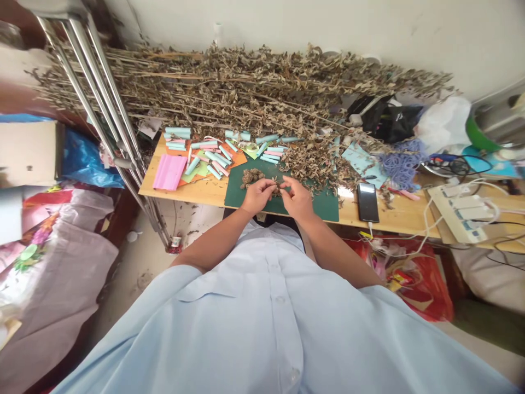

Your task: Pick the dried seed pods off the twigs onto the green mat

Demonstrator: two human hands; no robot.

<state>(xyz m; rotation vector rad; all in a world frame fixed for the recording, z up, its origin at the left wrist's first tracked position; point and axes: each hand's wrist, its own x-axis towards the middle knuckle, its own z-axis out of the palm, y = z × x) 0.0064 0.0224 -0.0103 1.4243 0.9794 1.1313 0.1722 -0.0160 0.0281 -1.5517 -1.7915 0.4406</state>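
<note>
The left hand (257,197) and the right hand (297,200) were closed inward, almost meeting low over a green cutting mat (324,207), their fingers pinched on a small tuft of crumbled dried leaves (279,190), though the fingertips hid how much each hand held. A larger heap of dried leaves (252,177) lay on the mat at about 11 o'clock, just beside the hands. Keeping the pinch small and directly above the mat looked like good practice, as loose flakes would drop there and not onto the wooden bench (394,219). Pale blue paper rolls (215,157) and a pink paper sheet (169,172) lay further out at 10 o'clock, long dried stalks (229,93) stretched across 12 o'clock, and a black smartphone (368,202) lay at 3 o'clock
</note>
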